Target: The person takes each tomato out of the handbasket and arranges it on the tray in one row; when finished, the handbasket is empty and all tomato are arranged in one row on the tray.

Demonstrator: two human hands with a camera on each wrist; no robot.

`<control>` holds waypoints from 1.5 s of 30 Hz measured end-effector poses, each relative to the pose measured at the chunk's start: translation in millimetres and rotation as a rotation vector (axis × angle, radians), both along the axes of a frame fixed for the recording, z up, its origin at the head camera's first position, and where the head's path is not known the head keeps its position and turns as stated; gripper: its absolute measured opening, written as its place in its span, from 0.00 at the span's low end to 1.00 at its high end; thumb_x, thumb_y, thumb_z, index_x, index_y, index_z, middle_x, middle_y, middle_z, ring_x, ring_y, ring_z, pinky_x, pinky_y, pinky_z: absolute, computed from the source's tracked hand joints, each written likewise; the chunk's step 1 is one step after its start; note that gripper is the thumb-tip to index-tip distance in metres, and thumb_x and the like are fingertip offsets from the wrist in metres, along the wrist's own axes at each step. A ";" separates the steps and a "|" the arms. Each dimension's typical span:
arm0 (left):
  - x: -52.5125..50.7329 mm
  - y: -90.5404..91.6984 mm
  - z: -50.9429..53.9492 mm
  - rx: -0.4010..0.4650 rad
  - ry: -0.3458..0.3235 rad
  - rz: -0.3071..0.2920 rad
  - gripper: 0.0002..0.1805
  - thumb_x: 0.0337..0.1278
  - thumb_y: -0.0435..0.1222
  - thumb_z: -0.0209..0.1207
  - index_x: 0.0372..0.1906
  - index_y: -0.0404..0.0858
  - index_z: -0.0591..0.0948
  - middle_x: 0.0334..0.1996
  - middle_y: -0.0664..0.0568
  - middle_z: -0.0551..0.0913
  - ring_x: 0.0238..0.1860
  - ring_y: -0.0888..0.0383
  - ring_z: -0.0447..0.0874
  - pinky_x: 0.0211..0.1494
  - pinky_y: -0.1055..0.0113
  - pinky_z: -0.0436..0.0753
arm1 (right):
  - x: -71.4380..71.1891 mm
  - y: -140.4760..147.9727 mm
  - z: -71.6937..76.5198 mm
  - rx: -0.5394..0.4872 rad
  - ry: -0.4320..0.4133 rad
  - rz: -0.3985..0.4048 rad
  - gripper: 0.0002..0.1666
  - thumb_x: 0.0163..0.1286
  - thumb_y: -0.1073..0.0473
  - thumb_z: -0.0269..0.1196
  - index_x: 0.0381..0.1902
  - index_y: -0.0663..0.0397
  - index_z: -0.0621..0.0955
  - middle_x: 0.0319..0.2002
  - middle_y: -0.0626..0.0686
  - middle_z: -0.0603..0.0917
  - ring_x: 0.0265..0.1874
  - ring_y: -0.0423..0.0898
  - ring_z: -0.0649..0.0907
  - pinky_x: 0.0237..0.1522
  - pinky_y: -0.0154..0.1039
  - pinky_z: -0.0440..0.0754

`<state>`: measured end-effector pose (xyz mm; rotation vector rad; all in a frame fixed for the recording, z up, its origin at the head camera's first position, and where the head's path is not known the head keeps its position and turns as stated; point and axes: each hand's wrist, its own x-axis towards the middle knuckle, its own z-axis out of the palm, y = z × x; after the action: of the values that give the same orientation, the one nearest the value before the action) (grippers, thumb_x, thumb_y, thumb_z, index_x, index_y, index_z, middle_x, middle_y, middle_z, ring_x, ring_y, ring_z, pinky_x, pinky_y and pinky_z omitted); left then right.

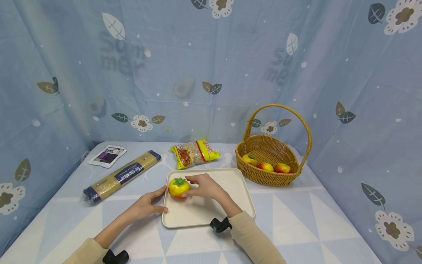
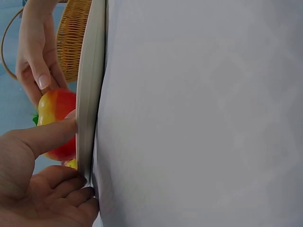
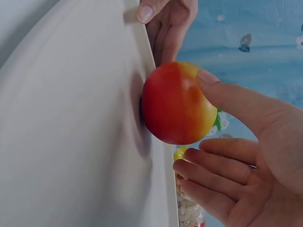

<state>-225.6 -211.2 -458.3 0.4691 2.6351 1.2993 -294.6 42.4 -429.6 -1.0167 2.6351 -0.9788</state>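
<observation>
A yellow-and-red, persimmon-like fruit with a green leafy top sits at the left end of the cream tray. My right hand is beside it on the right. In the right wrist view, the thumb of that hand touches or nearly touches the fruit, while its loosely bent fingers stay apart from it. At the tray's left edge, my left hand holds the rim. The left wrist view has the thumb of that hand over the rim and the fingers curled against the outer side.
A wicker basket with a tall handle stands at the back right, holding several red-and-yellow fruits. Behind the tray lies a yellow-ended food packet. A long pasta packet and a white pouch lie at the left.
</observation>
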 end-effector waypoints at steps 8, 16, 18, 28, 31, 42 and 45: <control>-0.7 0.5 0.1 0.000 -0.009 0.004 0.49 0.49 0.43 0.71 0.71 0.27 0.58 0.71 0.34 0.58 0.70 0.34 0.52 0.71 0.39 0.52 | -0.3 14.7 4.5 -0.017 -0.015 -0.018 0.42 0.56 0.44 0.72 0.64 0.57 0.75 0.59 0.54 0.79 0.56 0.48 0.80 0.59 0.41 0.77; -0.6 1.2 0.9 0.012 -0.018 0.014 0.50 0.49 0.43 0.71 0.71 0.27 0.58 0.71 0.34 0.57 0.71 0.34 0.52 0.71 0.41 0.52 | 2.9 31.0 9.8 -0.053 0.023 -0.011 0.38 0.58 0.47 0.72 0.62 0.58 0.76 0.59 0.54 0.79 0.56 0.48 0.80 0.60 0.42 0.76; -0.7 1.3 0.7 0.012 -0.025 0.017 0.50 0.48 0.43 0.71 0.71 0.27 0.58 0.71 0.34 0.57 0.71 0.34 0.52 0.71 0.41 0.52 | 3.6 34.2 10.8 -0.058 0.025 -0.013 0.37 0.58 0.47 0.71 0.62 0.58 0.77 0.59 0.54 0.79 0.57 0.47 0.79 0.60 0.42 0.76; -1.3 1.1 -1.8 0.015 -0.033 0.020 0.50 0.48 0.43 0.71 0.71 0.27 0.58 0.71 0.35 0.57 0.71 0.35 0.52 0.71 0.41 0.52 | 5.9 52.9 18.6 -0.025 0.096 -0.032 0.38 0.58 0.44 0.71 0.63 0.55 0.76 0.59 0.53 0.80 0.58 0.47 0.79 0.60 0.43 0.77; -0.8 1.3 -1.2 0.019 -0.032 0.022 0.50 0.48 0.42 0.71 0.71 0.27 0.58 0.71 0.35 0.57 0.71 0.35 0.52 0.72 0.42 0.52 | 7.4 60.8 21.8 -0.021 0.106 -0.045 0.39 0.58 0.44 0.70 0.63 0.55 0.76 0.59 0.53 0.79 0.58 0.48 0.78 0.60 0.44 0.77; 0.5 2.8 1.4 0.015 -0.043 0.031 0.50 0.48 0.43 0.71 0.71 0.28 0.58 0.71 0.35 0.57 0.71 0.35 0.52 0.72 0.42 0.52 | 9.4 90.7 30.5 -0.017 0.163 -0.104 0.38 0.58 0.44 0.70 0.62 0.57 0.77 0.58 0.54 0.80 0.57 0.51 0.79 0.58 0.50 0.77; 0.5 2.8 1.3 0.014 -0.043 0.029 0.50 0.48 0.42 0.71 0.71 0.27 0.58 0.71 0.35 0.57 0.71 0.35 0.52 0.72 0.42 0.52 | 8.9 97.6 32.6 -0.041 0.184 -0.101 0.37 0.59 0.46 0.71 0.62 0.58 0.77 0.57 0.55 0.80 0.57 0.52 0.79 0.57 0.51 0.78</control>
<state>-225.1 -208.4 -457.0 0.4018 2.6088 1.3222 -285.6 140.0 -397.0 -1.0377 2.8522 -1.0082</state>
